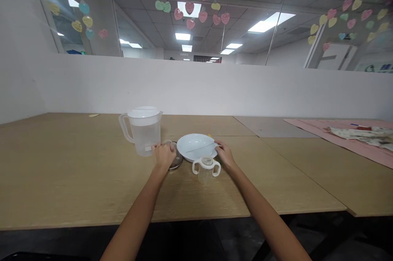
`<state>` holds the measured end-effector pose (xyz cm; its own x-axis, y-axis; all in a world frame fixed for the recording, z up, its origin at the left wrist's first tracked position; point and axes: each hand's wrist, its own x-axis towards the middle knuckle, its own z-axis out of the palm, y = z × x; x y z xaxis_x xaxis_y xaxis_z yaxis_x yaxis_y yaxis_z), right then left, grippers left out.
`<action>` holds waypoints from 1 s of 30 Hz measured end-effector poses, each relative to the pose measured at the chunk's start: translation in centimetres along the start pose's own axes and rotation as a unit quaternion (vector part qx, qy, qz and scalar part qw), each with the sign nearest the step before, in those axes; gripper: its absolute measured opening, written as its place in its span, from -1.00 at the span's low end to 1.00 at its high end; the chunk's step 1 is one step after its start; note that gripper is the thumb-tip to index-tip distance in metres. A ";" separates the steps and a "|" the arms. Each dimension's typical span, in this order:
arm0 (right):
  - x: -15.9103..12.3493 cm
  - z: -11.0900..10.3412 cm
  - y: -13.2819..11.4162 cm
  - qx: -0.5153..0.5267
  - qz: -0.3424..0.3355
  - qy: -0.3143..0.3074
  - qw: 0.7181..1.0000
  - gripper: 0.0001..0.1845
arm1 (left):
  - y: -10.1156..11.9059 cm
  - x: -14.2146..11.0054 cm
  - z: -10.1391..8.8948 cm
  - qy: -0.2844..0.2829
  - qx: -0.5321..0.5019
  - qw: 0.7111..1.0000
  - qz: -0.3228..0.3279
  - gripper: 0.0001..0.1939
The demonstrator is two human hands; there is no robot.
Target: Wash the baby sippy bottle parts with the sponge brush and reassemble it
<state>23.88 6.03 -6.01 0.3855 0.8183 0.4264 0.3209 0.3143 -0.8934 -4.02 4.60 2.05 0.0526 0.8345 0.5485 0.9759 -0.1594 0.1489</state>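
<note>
Left hand [165,155] curling, fingers bent, left of the bowl [188,143], at a dark round dish [177,162]; grip unclear. Right hand [224,154] bending round the bowl's right rim; cannot tell whether pinching rim or stick [199,148]. Cup [204,174] standing before the bowl.

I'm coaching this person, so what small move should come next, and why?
Probably raise the thin stick slightly with the right hand: its fingers are at one end, and the stick slants across the bowl, with the two-handled cup standing just in front.
</note>
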 end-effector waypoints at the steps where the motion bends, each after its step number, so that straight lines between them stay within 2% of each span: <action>1: -0.1 0.0 -0.2 0.001 0.005 -0.001 1.000 -0.53 | 0.0 0.0 -0.1 0.008 -0.005 1.000 -0.005 -0.76; 5: -0.3 -0.1 -0.6 -0.004 0.008 0.000 1.000 -0.55 | -0.3 0.2 -0.3 0.051 -0.054 0.997 -0.030 -0.78; 9: -0.5 -0.1 -0.9 -0.018 -0.001 0.010 1.000 -0.56 | -0.6 0.4 -0.3 0.090 -0.161 0.982 -0.050 -0.80; 14: -0.5 -0.2 -1.1 -0.034 -0.005 0.027 0.999 -0.60 | -0.4 0.3 -0.8 0.115 -0.293 0.947 -0.071 -0.75; 18: -0.4 -0.3 -0.9 -0.048 -0.006 0.052 0.997 -0.64 | 0.0 0.2 -1.0 0.123 -0.390 0.910 -0.063 -0.75; 21: -0.2 -0.5 -0.7 -0.062 -0.003 0.077 0.995 -0.65 | 0.4 0.1 -0.7 0.105 -0.467 0.878 -0.022 -0.76; 25: -0.2 -0.8 -0.9 -0.024 0.019 0.112 0.993 -0.69 | 1.2 -0.1 -0.2 0.042 -0.547 0.835 0.043 -0.72; 27: -0.1 -1.0 -1.3 0.012 0.034 0.130 0.991 -0.72 | 1.6 -0.3 -0.1 0.011 -0.554 0.829 0.069 -0.71; 30: -0.1 -1.1 -2.1 0.083 0.068 0.165 0.981 -0.74 | 2.0 -0.6 -0.1 -0.023 -0.525 0.845 0.102 -0.71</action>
<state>24.19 4.78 -4.04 0.6820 0.6667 0.3006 0.1129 0.3102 -0.9440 -2.12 3.77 2.08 0.2289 0.7494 0.6213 0.2213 -0.6616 0.7164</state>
